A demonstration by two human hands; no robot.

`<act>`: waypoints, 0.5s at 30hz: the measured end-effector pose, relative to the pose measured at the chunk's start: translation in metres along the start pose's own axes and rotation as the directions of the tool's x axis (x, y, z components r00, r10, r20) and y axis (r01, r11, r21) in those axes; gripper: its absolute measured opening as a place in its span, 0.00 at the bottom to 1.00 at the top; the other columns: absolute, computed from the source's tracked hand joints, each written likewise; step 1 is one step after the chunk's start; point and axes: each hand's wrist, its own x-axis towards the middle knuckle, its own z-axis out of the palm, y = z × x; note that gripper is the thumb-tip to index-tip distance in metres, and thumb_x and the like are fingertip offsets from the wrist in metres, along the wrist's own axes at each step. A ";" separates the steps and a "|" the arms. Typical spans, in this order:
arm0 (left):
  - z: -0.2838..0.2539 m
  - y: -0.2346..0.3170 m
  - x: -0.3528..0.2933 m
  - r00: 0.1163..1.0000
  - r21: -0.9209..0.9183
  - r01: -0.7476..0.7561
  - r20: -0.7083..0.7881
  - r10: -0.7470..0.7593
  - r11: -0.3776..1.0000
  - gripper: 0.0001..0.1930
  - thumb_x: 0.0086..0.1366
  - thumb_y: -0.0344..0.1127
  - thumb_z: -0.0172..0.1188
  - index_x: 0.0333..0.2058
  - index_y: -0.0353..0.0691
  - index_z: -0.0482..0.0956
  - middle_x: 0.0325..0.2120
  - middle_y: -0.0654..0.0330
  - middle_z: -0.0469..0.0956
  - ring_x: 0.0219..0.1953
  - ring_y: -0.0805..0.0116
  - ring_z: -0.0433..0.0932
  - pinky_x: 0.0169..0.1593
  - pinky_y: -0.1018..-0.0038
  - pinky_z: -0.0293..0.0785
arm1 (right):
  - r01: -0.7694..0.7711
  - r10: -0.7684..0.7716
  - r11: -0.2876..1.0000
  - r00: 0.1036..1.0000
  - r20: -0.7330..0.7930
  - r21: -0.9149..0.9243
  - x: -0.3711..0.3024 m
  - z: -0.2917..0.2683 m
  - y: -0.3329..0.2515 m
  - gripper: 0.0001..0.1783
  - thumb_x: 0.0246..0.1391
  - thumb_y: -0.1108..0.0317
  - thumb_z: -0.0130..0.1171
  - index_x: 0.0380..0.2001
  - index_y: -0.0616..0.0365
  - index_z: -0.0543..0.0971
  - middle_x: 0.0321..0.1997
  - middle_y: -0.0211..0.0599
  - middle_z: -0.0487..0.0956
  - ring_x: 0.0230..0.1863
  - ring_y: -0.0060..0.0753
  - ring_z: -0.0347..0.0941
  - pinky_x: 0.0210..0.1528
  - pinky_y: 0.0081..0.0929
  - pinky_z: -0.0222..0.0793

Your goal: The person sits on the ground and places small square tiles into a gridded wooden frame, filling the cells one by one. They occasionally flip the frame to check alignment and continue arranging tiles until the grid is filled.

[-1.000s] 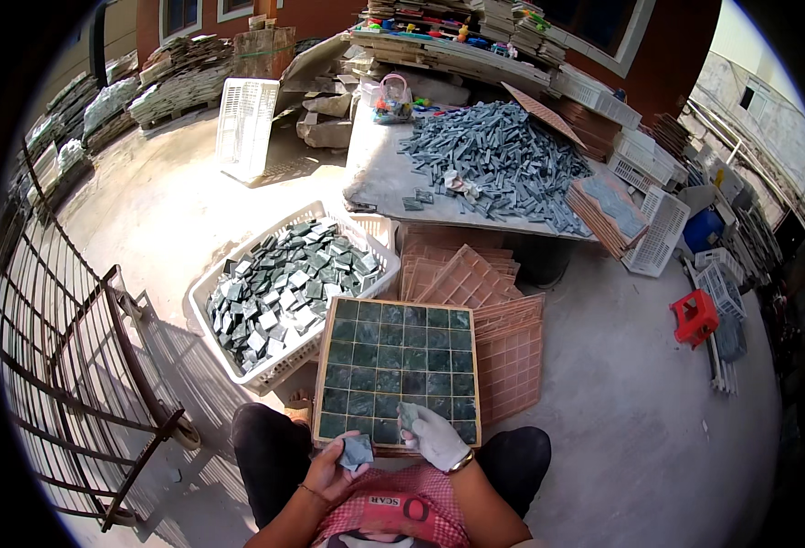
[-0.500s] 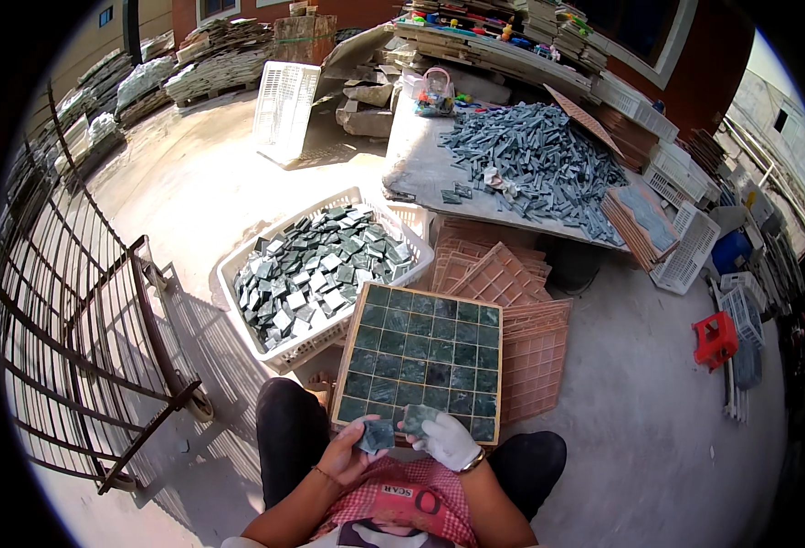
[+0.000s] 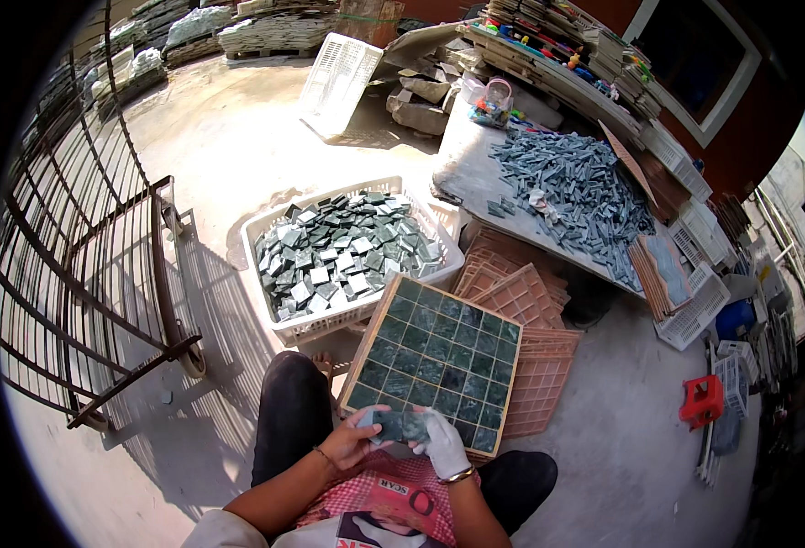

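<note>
At the tray's [image 3: 367,352] near edge: bare L hand [image 3: 351,444] & gloved R hand [image 3: 444,445], nearly closed, pinching green tiles [image 3: 389,426]; white basket [image 3: 331,322] beyond tray, L.

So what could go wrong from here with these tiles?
The tiles held in the bare left hand and gloved right hand might slip and chip those in the gridded tray. A sharp edge could nick the bare fingers. Loose tiles heaped in the white basket might spill if bumped.
</note>
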 end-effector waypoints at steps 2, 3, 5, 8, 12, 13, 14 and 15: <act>-0.003 0.000 0.002 1.000 0.010 -0.006 -0.012 0.006 1.000 0.21 0.58 0.25 0.54 0.51 0.40 0.65 0.40 0.61 0.71 0.43 0.69 0.72 0.46 0.68 0.73 | -0.025 0.017 0.992 0.998 0.066 0.125 0.001 -0.002 0.004 0.21 0.59 0.66 0.41 0.54 0.63 0.61 0.37 0.36 0.73 0.29 0.23 0.70 0.27 0.17 0.65; -0.005 0.001 0.003 1.000 0.016 -0.013 -0.013 0.014 1.000 0.21 0.58 0.25 0.54 0.51 0.40 0.65 0.40 0.61 0.71 0.43 0.69 0.72 0.46 0.69 0.73 | -0.035 0.016 0.982 0.995 0.103 0.186 0.002 -0.002 0.005 0.21 0.58 0.68 0.40 0.55 0.62 0.60 0.38 0.35 0.73 0.30 0.23 0.71 0.28 0.18 0.66; -0.006 0.001 0.004 0.999 0.024 -0.030 -0.029 0.031 0.999 0.21 0.58 0.25 0.54 0.51 0.40 0.65 0.40 0.61 0.71 0.42 0.70 0.73 0.45 0.69 0.73 | -0.049 0.015 0.975 0.988 0.155 0.216 0.001 0.000 0.002 0.23 0.57 0.71 0.39 0.56 0.62 0.57 0.41 0.36 0.72 0.33 0.25 0.71 0.30 0.19 0.67; -0.009 0.002 0.005 0.996 0.038 -0.059 -0.060 0.061 0.998 0.20 0.58 0.25 0.55 0.50 0.40 0.66 0.40 0.62 0.71 0.41 0.71 0.73 0.43 0.71 0.73 | -0.034 0.009 0.990 0.983 0.183 0.134 -0.003 0.004 -0.007 0.24 0.55 0.75 0.38 0.57 0.65 0.55 0.43 0.37 0.70 0.35 0.27 0.70 0.33 0.20 0.67; -0.010 0.002 0.007 0.995 0.078 -0.074 -0.060 0.079 0.994 0.20 0.58 0.26 0.55 0.49 0.40 0.66 0.37 0.63 0.72 0.39 0.72 0.73 0.42 0.74 0.72 | -0.033 0.024 0.998 0.990 0.140 0.060 0.000 0.005 -0.004 0.22 0.54 0.75 0.38 0.54 0.63 0.59 0.42 0.37 0.72 0.35 0.24 0.71 0.34 0.19 0.68; -0.009 0.002 0.007 0.995 0.091 -0.075 -0.055 0.080 0.993 0.19 0.58 0.27 0.56 0.49 0.40 0.66 0.36 0.64 0.72 0.38 0.72 0.73 0.42 0.74 0.72 | -0.048 0.042 0.998 0.991 0.123 0.042 0.002 0.005 -0.003 0.21 0.54 0.75 0.39 0.53 0.62 0.61 0.42 0.36 0.72 0.35 0.23 0.71 0.33 0.18 0.68; -0.009 0.002 0.008 0.995 0.085 -0.075 -0.062 0.081 0.994 0.20 0.57 0.26 0.55 0.49 0.40 0.66 0.37 0.63 0.72 0.39 0.72 0.73 0.43 0.74 0.72 | -0.047 0.048 0.999 0.995 0.090 -0.009 0.002 0.006 -0.002 0.21 0.54 0.75 0.39 0.53 0.62 0.61 0.42 0.36 0.72 0.34 0.22 0.71 0.33 0.17 0.68; -0.010 0.001 0.009 0.994 0.079 -0.076 -0.068 0.081 0.994 0.20 0.57 0.26 0.55 0.49 0.40 0.66 0.37 0.63 0.72 0.39 0.72 0.73 0.44 0.74 0.71 | -0.048 0.051 0.997 0.997 0.056 -0.060 0.002 0.008 -0.003 0.20 0.54 0.74 0.39 0.52 0.62 0.62 0.41 0.36 0.73 0.34 0.22 0.71 0.33 0.17 0.68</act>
